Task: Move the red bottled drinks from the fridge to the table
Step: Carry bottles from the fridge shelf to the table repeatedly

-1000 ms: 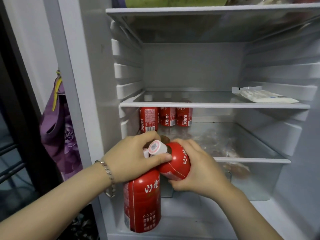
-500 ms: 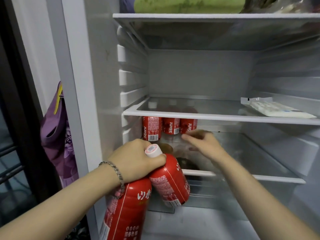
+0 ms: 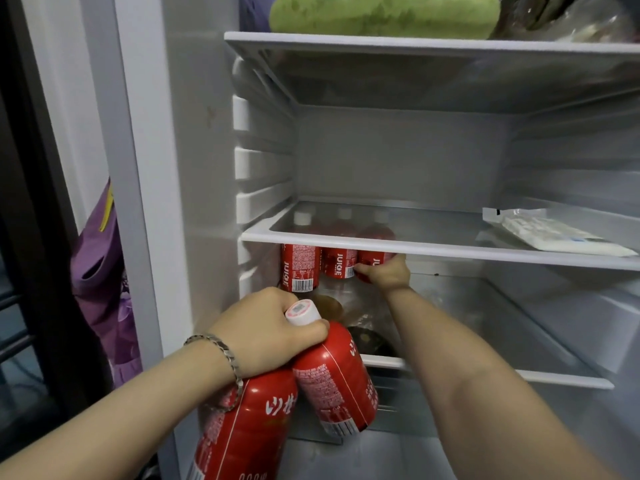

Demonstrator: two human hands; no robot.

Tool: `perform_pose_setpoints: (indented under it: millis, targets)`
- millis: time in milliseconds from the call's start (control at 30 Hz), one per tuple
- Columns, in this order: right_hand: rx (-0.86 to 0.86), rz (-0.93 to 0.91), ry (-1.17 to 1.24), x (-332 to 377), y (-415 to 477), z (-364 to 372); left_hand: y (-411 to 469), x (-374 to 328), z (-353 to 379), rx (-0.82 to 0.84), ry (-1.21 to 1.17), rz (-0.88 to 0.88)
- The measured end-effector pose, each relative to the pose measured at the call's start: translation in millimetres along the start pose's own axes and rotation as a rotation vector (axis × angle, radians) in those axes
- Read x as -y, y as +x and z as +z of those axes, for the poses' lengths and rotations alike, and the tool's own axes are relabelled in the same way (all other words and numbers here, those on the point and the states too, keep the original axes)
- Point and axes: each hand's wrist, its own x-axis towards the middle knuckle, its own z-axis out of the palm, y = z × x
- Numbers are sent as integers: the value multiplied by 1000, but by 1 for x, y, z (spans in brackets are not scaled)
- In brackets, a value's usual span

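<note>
My left hand (image 3: 266, 332) clasps the necks of two red bottled drinks hanging below it, one on the left (image 3: 242, 431) and one on the right (image 3: 337, 382) with a white cap. Three more red bottles stand at the back left under the glass shelf (image 3: 485, 252): a left one (image 3: 300, 268), a middle one (image 3: 338, 265) and a right one (image 3: 372, 263). My right hand (image 3: 386, 275) reaches deep into the fridge and wraps its fingers around the rightmost bottle there.
A flat white packet (image 3: 550, 235) lies on the glass shelf at the right. A green melon-like item (image 3: 381, 13) sits on the top shelf. Bagged food (image 3: 360, 323) lies on the bottles' shelf. A purple cloth bag (image 3: 100, 271) hangs left of the fridge.
My right hand let go of the second bottle, which now hangs from my left hand, and reached back onto the rightmost bottle under the shelf. The view moved closer to the fridge.
</note>
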Motion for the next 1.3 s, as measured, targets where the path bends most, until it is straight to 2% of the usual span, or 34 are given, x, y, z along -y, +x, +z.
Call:
perform_pose_setpoints:
  millis: [200,367,567,667,800,967,1067,1200,1300]
  targets:
    - [115,32,-81,4,-47,-28,-1,4,0,-25,56,33]
    - [237,-37,-93,-10,-101,-71,-1,3,2,-66,7,71]
    - [293,-59,-112,-9,-147,-95,-1,6,1,-58,-49,85]
    - [182,-68,-51,-4,-154,-93,-4,4,0,-64,0,95]
    - [-103,-241,12,18,-162,-86,-7,1,1,-67,58,128]
    - [-213,-280,-140,29,-156,-85,-10,0,0,-32,130,165]
    - [-297,-384,-168,31,-166,-91,-11,-1,-1,-18,166,177]
    - [-281,-489,-478,42,-181,-97,-19,-4,-2,-18,237,204]
    - [-240,-613,-683,57,-191,-97,-38,-6,-3,-80,298,241]
